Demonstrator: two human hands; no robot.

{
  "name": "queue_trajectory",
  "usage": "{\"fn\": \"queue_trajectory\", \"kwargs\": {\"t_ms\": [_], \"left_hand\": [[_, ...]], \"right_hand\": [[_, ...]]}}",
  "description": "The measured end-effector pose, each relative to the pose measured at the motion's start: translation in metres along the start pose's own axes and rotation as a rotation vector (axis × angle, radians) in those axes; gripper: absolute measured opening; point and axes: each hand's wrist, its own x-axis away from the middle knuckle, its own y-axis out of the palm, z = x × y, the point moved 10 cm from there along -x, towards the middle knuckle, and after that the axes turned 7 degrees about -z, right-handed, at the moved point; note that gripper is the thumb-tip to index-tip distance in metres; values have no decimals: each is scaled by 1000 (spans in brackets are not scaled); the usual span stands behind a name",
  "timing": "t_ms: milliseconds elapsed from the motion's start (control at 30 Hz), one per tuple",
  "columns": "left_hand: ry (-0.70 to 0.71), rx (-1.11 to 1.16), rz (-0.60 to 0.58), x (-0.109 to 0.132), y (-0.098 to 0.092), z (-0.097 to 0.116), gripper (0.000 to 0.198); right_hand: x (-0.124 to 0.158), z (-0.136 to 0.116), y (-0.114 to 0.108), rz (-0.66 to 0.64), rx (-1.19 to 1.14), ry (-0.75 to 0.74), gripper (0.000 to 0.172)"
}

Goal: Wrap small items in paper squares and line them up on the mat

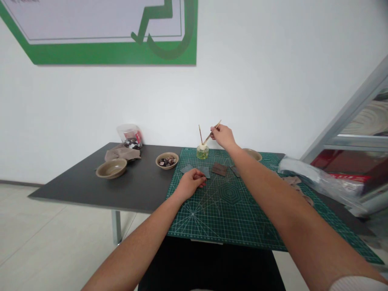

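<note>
In the head view, my right hand (223, 135) pinches a thin wooden stick (207, 138), tilted with its lower end at the mouth of a small jar. The jar (202, 152) is clear, with yellow-green contents and a pale top. A second thin stick (200, 134) stands up from it. My left hand (191, 183) rests on the green cutting mat (212, 218) with its fingers curled in; whatever they hold, if anything, is hidden. Just beyond it lie flat grey pieces (203, 171). A brown square piece (219, 169) sits to their right.
Left of the mat, a bowl of dark and pale bits (167, 161) and a shallow bowl (111, 169) stand on the dark table (142, 190). Behind them are a brownish cloth (123, 152) and a clear tub (130, 135). Another bowl (253, 154) and plastic wrapping (321, 182) are at right.
</note>
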Motion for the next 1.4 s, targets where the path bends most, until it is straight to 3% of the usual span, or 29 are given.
{"fn": "queue_trajectory", "kwargs": {"t_ms": [133,267,500,567,700,967,1400], "left_hand": [[22,35,-3,1,-2,2,23],[31,3,52,1,-11,0,24],[38,-58,65,0,-13,0,24],[66,-61,77,0,-14,4,33],[64,-71,121,0,-19,3,33],[110,-25,129,2,-20,5,32],[122,-84,93,4,-15,10,34]], "right_hand": [[9,3,-31,118,-325,-13,17],[43,11,-44,134,-662,22,19],[127,46,-41,106,-982,174,16],[149,59,-38,110,-1049,229,14],[178,76,-24,67,-1131,304,13],[191,92,-5,39,-1141,388,17],[196,101,0,61,-1114,448,14]]}}
